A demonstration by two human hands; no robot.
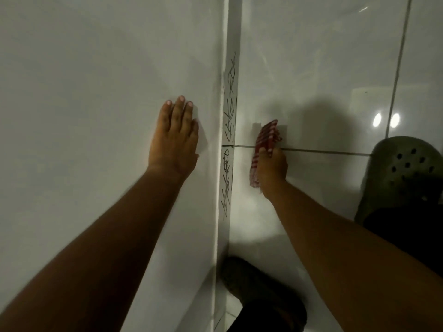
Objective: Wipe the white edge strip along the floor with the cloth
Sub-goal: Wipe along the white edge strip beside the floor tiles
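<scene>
The white edge strip (230, 97) runs up the middle of the view between the wall on the left and the floor tiles on the right, and dark scribbled pen marks cover much of it. My right hand (272, 167) grips a red and white checked cloth (266, 137) that rests on the floor tile just right of the strip, apart from it. My left hand (176, 137) lies flat against the white wall (96, 104), fingers spread, a little left of the strip.
Glossy white floor tiles (323, 68) with grey grout lines fill the right side. A dark green clog (405, 168) is on my right foot at the right edge. Another dark shoe (259, 291) sits near the strip at the bottom.
</scene>
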